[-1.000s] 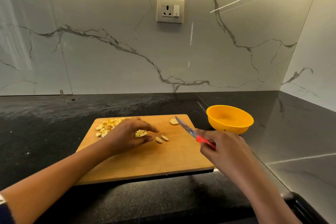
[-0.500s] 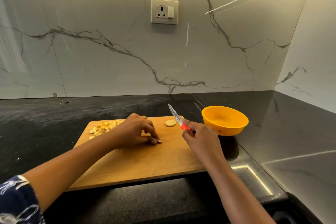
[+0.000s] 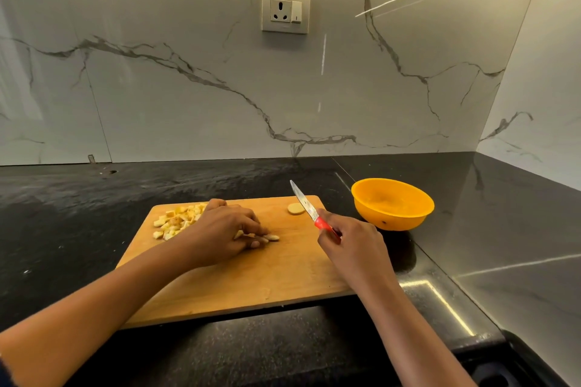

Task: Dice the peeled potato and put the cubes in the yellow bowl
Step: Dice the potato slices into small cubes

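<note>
A wooden cutting board (image 3: pixel 251 280) lies on the black counter. A heap of potato cubes (image 3: pixel 177 220) sits at its far left corner. My left hand (image 3: pixel 224 231) rests on the board's middle, fingers curled around a few potato slices (image 3: pixel 272 237) that poke out at the fingertips. One round potato slice (image 3: pixel 295 209) lies alone near the far right edge. My right hand (image 3: pixel 349 245) grips a red-handled knife (image 3: pixel 306 206), its blade raised and pointing away over that slice. The yellow bowl (image 3: pixel 393 203) stands right of the board; it looks empty.
A marble wall with a power socket (image 3: pixel 285 9) rises behind the black counter (image 3: pixel 78 214). The counter turns a corner at the right, where a second wall stands. A dark edge drops away at the bottom right.
My left hand has curled tighter over the slices in the board's middle. My right hand came in over the board and tipped the knife blade up.
</note>
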A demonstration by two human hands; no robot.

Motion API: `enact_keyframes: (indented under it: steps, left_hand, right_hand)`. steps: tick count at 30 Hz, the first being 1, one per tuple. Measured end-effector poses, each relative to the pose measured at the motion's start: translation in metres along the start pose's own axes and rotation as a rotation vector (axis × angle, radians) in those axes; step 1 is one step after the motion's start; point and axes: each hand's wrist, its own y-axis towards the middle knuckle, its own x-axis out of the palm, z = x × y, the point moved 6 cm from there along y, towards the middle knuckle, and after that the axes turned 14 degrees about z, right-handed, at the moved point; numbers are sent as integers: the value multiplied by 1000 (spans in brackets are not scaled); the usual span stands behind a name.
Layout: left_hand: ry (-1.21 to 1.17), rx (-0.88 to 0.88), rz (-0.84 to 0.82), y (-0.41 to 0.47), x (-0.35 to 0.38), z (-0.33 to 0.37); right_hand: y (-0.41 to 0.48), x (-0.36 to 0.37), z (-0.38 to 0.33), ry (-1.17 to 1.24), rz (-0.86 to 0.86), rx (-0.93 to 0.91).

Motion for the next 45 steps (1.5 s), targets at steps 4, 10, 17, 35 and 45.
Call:
enact_keyframes:
  steps: [4, 10, 17, 35, 45]
  left_hand:
    - [-35, -48, 87, -5, -7, 0]
    - [-26, -111, 153, -10, -14, 4]
    - [126, -193, 221, -34, -26, -1]
    - [-1, -301, 161, -39, -24, -5]
    - [-60, -337, 218, -41, -23, -1]
  right_hand:
    - [-1, -2, 0, -7, 5, 5]
    - [-8, -6, -9, -21, -22, -6]
    - [-44, -12, -40, -8, -109, -105]
    - [-68, -22, -66, -54, -167, -245]
    - [-76, -22, -76, -138, -188, -310]
